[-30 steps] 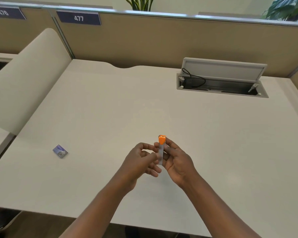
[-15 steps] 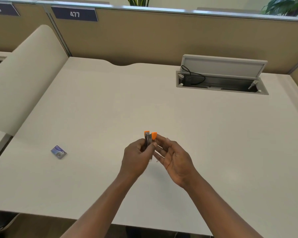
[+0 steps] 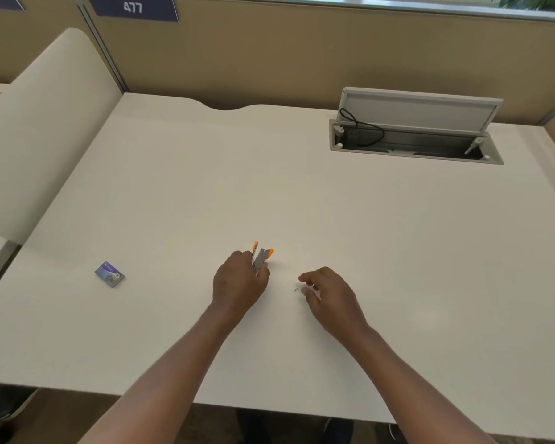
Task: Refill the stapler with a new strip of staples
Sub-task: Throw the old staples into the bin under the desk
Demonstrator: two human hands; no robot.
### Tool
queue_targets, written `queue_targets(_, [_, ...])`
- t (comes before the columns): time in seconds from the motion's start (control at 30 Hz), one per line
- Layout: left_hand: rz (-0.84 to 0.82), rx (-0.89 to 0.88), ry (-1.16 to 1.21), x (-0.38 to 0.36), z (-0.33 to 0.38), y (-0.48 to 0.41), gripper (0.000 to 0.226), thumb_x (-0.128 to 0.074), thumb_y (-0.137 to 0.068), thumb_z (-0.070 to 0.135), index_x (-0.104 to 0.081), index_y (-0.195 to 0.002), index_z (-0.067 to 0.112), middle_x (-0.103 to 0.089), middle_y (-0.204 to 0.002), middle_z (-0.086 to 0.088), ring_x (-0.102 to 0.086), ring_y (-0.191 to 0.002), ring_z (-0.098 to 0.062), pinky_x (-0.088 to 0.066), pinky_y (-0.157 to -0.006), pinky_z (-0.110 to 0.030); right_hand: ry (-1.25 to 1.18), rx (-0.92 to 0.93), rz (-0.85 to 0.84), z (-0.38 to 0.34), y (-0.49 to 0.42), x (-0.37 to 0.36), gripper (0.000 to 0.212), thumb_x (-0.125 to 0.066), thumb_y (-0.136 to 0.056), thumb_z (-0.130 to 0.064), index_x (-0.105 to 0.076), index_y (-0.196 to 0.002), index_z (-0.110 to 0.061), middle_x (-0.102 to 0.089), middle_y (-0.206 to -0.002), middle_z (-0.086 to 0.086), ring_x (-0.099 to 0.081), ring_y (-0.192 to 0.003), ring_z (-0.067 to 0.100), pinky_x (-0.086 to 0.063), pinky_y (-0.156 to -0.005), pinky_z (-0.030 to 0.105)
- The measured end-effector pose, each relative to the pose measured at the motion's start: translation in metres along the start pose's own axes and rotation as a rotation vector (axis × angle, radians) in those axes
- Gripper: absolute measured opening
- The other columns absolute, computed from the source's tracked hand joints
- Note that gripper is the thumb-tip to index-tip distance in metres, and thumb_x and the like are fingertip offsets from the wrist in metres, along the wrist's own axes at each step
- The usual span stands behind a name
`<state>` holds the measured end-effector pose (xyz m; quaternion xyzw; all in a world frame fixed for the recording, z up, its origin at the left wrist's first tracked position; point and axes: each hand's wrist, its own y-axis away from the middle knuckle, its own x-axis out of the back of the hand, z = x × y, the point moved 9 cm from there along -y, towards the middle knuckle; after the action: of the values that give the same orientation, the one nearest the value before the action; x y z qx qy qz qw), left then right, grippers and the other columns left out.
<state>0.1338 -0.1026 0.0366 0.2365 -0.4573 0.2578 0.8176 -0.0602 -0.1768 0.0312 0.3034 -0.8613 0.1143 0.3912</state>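
Since half a second ago the hands have parted. Opened into a V, the small grey metal stapler with orange plastic tips (image 3: pixel 261 257) points away from the person, clamped in the left hand (image 3: pixel 237 283). Far to its left on the white desk (image 3: pixel 398 251) lies the blue staple box (image 3: pixel 109 274), so the left hand is nearer. Loosely open, the right hand (image 3: pixel 329 294) hovers over a tiny stray staple (image 3: pixel 296 289), seemingly holding nothing.

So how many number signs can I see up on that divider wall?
2. One reading 477 sits on the partition at upper left. The other is at the far left corner, cut off by the frame, so its number can't be read. More may lie out of view.
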Motion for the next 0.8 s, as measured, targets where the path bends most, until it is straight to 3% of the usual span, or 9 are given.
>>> queue_targets(0.1, [0.002, -0.032, -0.071, -0.010, -0.003, 0.002, 0.029, -0.054, -0.099, 0.035, -0.062, -0.098, 0.007, -0.050, -0.092, -0.005, -0.049, -0.064, -0.028, -0.039, -0.061, -0.032, 0.118, 0.075, -0.022, -0.001, 0.003, -0.011, 0.024, -0.068, -0.089, -0.015, -0.069, -0.112, -0.020, -0.064, -0.104, -0.003, -0.062, -0.096, 0.020, -0.055, -0.073, 0.039])
queue_targets(0.27, [0.006, -0.088, -0.181, -0.015, -0.001, 0.007, 0.031, -0.054, -0.100, 0.035, -0.061, -0.109, 0.006, -0.059, -0.103, -0.009, -0.058, -0.070, -0.032, -0.038, -0.060, -0.031, 0.217, 0.136, 0.004, -0.006, -0.001, -0.016, 0.011, -0.066, -0.090, -0.015, -0.068, -0.101, -0.016, -0.062, -0.095, 0.000, -0.059, -0.086, 0.026, -0.054, -0.062, 0.041])
queue_targets(0.47, [-0.006, -0.090, -0.168, -0.016, -0.003, 0.010, 0.036, -0.054, -0.099, 0.038, -0.060, -0.119, 0.008, -0.060, -0.104, -0.008, -0.065, -0.078, -0.033, -0.038, -0.061, -0.032, 0.334, 0.211, -0.039, -0.016, -0.007, -0.020, 0.005, -0.058, -0.093, -0.012, -0.062, -0.090, -0.012, -0.059, -0.086, 0.003, -0.053, -0.075, 0.028, -0.047, -0.054, 0.038])
queue_targets(0.67, [0.009, -0.086, -0.161, -0.016, -0.009, 0.012, 0.034, -0.055, -0.097, 0.038, -0.059, -0.116, 0.009, -0.059, -0.103, -0.008, -0.049, -0.068, -0.026, -0.037, -0.061, -0.031, 0.447, 0.293, -0.074, -0.025, -0.012, -0.024, 0.007, -0.066, -0.085, -0.007, -0.060, -0.084, -0.009, -0.059, -0.081, 0.007, -0.054, -0.067, 0.029, -0.033, -0.045, 0.031])
queue_targets(0.8, [0.070, -0.132, -0.099, -0.012, -0.006, 0.019, 0.042, -0.065, -0.092, 0.031, -0.057, -0.126, 0.007, -0.059, -0.107, -0.013, -0.060, -0.077, -0.033, -0.040, -0.061, -0.033, 0.414, 0.296, -0.098, -0.024, -0.016, -0.023, 0.003, -0.058, -0.090, -0.011, -0.060, -0.089, -0.009, -0.060, -0.086, 0.008, -0.055, -0.074, 0.029, -0.040, -0.049, 0.035])
